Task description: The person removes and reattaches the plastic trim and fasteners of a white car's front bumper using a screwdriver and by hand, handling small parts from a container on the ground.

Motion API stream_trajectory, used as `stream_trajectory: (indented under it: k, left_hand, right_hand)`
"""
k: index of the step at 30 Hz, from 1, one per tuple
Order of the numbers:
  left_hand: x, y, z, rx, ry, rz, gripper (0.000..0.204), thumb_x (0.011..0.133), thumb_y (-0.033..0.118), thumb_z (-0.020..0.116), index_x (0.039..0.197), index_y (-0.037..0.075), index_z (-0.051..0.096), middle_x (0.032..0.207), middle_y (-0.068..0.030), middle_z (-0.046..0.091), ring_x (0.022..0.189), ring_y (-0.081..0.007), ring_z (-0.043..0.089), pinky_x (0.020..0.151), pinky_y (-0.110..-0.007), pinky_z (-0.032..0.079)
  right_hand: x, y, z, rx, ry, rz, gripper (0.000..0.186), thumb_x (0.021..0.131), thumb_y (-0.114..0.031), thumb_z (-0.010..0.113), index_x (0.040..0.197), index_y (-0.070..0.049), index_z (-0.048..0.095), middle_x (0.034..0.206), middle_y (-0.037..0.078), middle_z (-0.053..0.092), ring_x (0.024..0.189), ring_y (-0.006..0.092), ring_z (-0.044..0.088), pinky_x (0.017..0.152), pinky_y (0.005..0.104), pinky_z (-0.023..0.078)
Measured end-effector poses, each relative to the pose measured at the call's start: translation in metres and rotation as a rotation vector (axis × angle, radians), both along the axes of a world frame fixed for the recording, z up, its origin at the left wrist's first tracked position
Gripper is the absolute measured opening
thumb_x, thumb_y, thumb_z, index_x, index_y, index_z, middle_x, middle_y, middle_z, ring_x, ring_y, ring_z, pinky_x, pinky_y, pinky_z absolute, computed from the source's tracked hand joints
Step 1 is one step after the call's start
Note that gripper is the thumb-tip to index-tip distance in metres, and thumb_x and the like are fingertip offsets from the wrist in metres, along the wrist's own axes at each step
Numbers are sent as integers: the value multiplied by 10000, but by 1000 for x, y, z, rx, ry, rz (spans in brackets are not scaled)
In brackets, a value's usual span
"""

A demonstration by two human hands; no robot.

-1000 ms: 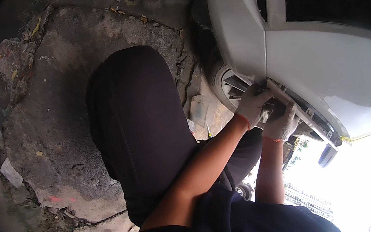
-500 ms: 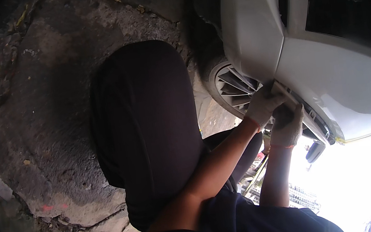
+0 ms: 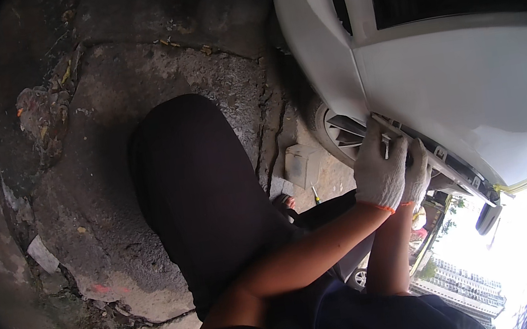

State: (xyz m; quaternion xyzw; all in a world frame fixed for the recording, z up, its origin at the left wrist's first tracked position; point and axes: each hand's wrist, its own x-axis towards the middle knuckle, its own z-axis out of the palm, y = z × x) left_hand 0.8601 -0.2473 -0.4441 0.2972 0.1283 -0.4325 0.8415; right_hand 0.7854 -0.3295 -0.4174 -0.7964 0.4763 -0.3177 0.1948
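And my left hand (image 3: 378, 178) has slid in over my right hand (image 3: 419, 175): half a second ago they sat apart along the strip (image 3: 458, 180), now they overlap. The wheel (image 3: 339, 134) is my marker. The strip begins just beside it and slants away along the edge of the car (image 3: 454, 74). My right fingers look clasped on it, though partly hidden; my left fingers are bent at the end nearest the wheel, touching, but whether they're gripping I can't tell.

So how far along? Farther from the wheel, the strip stands off the body, with a dark gap and a pale clip (image 3: 440, 152) showing, so it isn't flush there. Next to the wheel, my gloves cover the join. I'd call it partway: the strip's in place along the edge, the gap's left unclosed. A tool (image 3: 315, 195) lies near the wheel, on my side, untouched.
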Motion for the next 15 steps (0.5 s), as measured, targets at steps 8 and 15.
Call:
stream_trajectory:
  k: [8,15]
  left_hand:
    - [-15,-11,-9,-184,47,106,472,986,186,598,1349,-70,440,1140,-27,608,1044,-65,540,920,-229,447]
    - [-25,-13,-15,-279,46,130,651,941,54,574,1498,-76,264,1453,-172,443,1361,-173,409,1107,-281,338]
  right_hand:
    - [11,7,39,249,-795,-21,440,921,-246,628,1282,-29,500,1206,127,579,1101,261,588,908,409,520]
    - [-33,-32,90,251,-922,52,372,927,-246,539,1236,-41,573,1195,105,617,1136,248,575,995,409,464]
